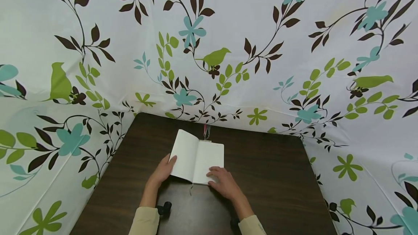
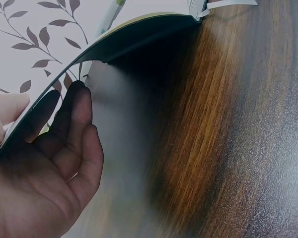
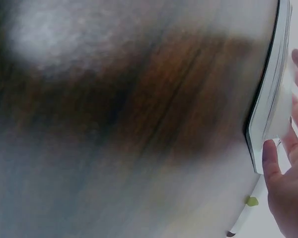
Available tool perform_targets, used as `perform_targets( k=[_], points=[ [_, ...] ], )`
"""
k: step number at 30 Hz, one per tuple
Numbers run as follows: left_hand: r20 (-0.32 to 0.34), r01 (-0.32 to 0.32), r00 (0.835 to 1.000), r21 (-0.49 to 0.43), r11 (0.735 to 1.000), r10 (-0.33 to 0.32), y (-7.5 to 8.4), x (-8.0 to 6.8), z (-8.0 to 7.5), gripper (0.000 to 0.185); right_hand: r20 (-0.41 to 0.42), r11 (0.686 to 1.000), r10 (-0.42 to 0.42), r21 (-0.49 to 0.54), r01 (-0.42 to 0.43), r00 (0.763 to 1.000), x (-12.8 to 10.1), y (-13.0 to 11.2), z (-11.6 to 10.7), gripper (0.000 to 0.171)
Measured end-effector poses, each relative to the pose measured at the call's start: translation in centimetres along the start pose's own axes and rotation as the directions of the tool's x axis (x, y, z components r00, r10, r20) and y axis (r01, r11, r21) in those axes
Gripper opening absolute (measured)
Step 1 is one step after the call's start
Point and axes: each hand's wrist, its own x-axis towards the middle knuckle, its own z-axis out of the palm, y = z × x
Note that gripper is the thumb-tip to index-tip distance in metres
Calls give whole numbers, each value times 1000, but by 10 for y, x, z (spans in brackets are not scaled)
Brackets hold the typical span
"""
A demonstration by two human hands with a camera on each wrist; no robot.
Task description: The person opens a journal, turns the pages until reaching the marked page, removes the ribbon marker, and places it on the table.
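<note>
An open notebook point(image 1: 209, 162) with blank white pages lies on the dark wooden table, its left side lifted at a slant. My left hand point(image 1: 166, 168) grips the left cover's edge, thumb on the page side. In the left wrist view, the fingers point(image 2: 82, 106) are behind the dark cover point(image 2: 134, 37). My right hand point(image 1: 224, 182) is over the lower right page, fingers spread and slightly bent. The right wrist view has its thumb point(image 3: 270, 161) at the corner of the page stack point(image 3: 268, 99). A thin ribbon bookmark point(image 1: 191, 190) hangs from the spine's lower end.
Behind the notebook, near the table's far edge, lie slim pink and grey items point(image 1: 207, 132), partly hidden by it. The brown wood-grain table point(image 1: 267, 177) meets a white curtain point(image 1: 248, 93) printed with leaves, flowers and birds. Dark wrist mounts point(image 1: 164, 209) sit by the sleeves.
</note>
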Motion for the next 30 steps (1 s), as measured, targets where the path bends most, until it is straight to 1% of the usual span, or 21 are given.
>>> perform_targets(
  k=[3, 4, 6, 8, 12, 15, 19, 22, 24, 27, 30],
  points=[
    [-3, 0, 1000, -5, 1000, 0, 1, 0, 0, 62, -7, 999, 8, -40, -8, 1000, -1, 1, 0, 4],
    [-5, -1, 1000, -4, 1000, 1, 1, 0, 1, 62, -6, 998, 19, -53, -19, 1000, -2, 1, 0, 4],
    [-10, 5, 1000, -5, 1000, -5, 1, 0, 1, 62, -3, 996, 37, -82, -37, 999, -3, 1, 0, 8],
    [-14, 11, 1000, -6, 1000, -12, 1, 0, 1, 62, -9, 993, 41, -109, -42, 999, -4, 1, 0, 9],
    [-20, 8, 1000, 4, 1000, -8, 1, 1, 1, 62, -34, 986, 15, -164, -20, 999, -6, 1, 1, 8],
    [-17, -7, 1000, 3, 1000, 7, 1, 0, 1, 63, -68, 979, -18, -206, 3, 998, -8, 1, 2, 8],
    [-10, -13, 1000, -12, 1000, 13, 1, -1, 2, 65, -141, 975, -45, -222, 13, 989, -12, 2, 3, 10],
    [-10, -16, 1000, -10, 1000, 16, 1, -2, 3, 65, -228, 983, -33, -185, -10, 973, -14, 5, 3, 15],
    [-12, -13, 1000, -10, 1000, 13, 2, -2, 3, 65, -300, 990, -7, -136, -36, 954, -13, 7, 2, 27],
    [-17, -13, 1000, -2, 1000, 13, 3, -2, 3, 63, -388, 996, 81, -2, -89, 918, -10, 6, -1, 53],
    [-17, -10, 1000, -3, 1000, 10, 3, -1, 3, 63, -419, 978, 198, 138, -154, 886, -4, 2, -4, 74]
  ],
)
